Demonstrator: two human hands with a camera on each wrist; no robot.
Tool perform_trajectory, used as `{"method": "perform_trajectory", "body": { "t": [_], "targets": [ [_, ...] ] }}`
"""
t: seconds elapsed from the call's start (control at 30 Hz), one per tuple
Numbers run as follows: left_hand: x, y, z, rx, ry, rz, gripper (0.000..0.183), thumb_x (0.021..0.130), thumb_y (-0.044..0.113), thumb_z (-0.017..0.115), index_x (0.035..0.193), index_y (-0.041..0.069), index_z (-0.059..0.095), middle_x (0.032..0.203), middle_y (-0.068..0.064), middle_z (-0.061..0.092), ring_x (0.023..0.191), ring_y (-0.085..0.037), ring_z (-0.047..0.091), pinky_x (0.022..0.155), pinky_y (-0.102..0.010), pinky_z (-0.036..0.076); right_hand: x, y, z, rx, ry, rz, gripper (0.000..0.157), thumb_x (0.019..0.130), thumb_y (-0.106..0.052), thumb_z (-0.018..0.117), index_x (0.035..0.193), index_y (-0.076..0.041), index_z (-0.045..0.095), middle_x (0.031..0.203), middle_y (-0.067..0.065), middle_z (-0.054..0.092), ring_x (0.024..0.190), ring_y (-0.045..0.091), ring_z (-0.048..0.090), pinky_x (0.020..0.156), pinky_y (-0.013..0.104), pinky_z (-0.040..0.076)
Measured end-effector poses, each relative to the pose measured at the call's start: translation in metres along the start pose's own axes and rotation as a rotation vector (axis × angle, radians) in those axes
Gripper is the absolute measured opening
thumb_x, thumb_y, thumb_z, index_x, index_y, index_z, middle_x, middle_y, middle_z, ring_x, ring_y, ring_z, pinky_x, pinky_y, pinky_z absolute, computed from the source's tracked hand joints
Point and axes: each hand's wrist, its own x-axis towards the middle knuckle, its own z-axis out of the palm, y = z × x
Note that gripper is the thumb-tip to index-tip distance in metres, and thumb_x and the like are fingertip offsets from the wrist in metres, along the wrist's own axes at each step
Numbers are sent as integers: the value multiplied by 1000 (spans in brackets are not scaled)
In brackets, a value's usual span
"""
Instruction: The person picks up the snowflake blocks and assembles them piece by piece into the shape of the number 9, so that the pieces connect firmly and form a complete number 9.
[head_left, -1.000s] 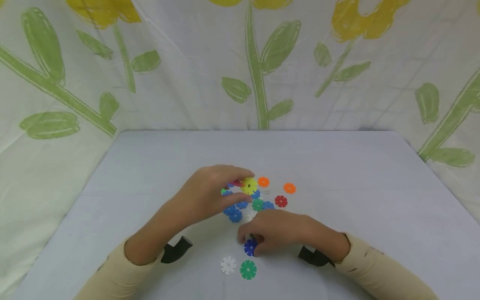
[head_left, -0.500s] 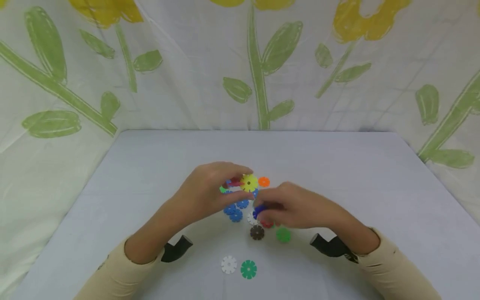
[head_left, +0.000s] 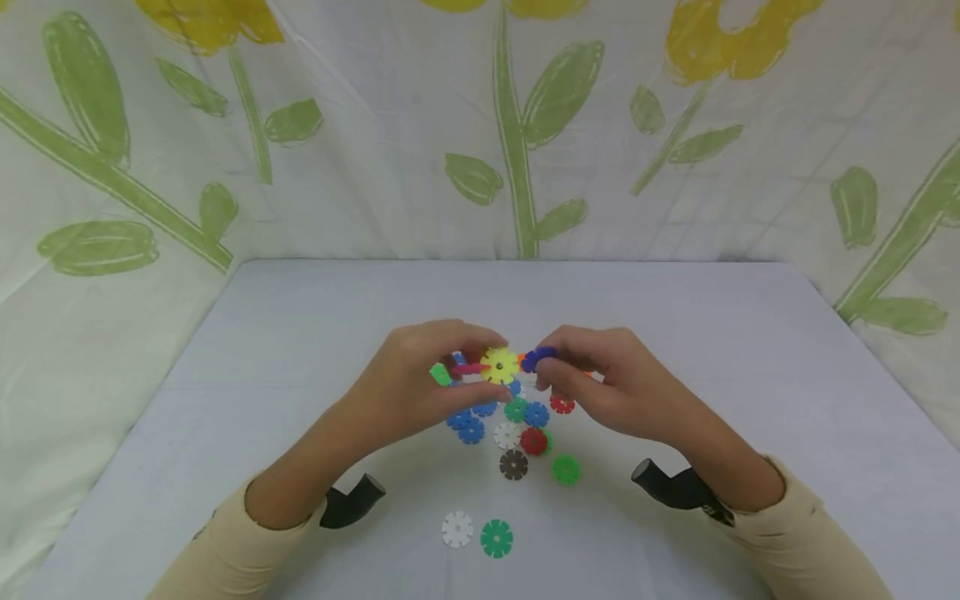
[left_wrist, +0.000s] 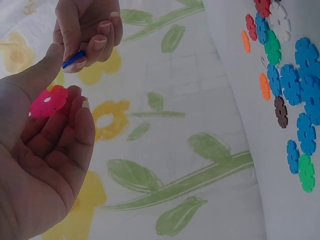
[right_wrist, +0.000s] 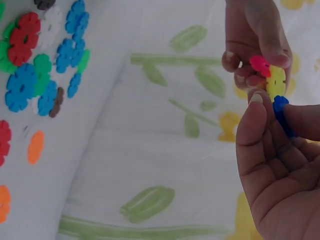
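Left hand (head_left: 423,379), little moved, pinches a notched yellow disc (head_left: 499,367), face-on above the table (head_left: 330,308); pink disc (head_left: 470,368), nearly edge-on, at its left rim. Dark blue disc (head_left: 537,359), tilted, now raised just right of the yellow, pinched in the right hand (head_left: 617,379).

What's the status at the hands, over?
Left hand: holding pink disc and yellow disc. Right hand: pinching dark blue disc beside yellow. No obstruction visible between.

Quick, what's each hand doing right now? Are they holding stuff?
Left hand: holding a yellow disc and a pink disc.
Right hand: pinching a dark blue disc between thumb and fingers.
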Motion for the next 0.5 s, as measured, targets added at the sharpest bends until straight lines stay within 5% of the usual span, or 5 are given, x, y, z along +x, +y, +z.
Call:
{"method": "perform_trajectory", "body": {
  "t": [0.2, 0.5],
  "targets": [
    [-1, 1, 4, -94, -25, -41, 42, 78, 18, 88, 115, 6, 71, 96, 5, 72, 83, -8, 65, 71, -23, 57, -1, -6, 6, 12, 27, -59, 13, 97, 5, 60, 104, -5, 62, 84, -3, 68, 66, 13, 63, 60, 30, 57],
    [0, 4, 5, -200, -7, -114, 41, 80, 14, 86, 117, 10, 70, 96, 8, 72, 81, -7, 65, 72, -28, 58, -1, -8, 8, -31, 84, -132, 24, 90, 13, 64, 103, -6, 60, 85, 2, 69, 69, 12, 67, 58, 28, 57]
  ]
}}
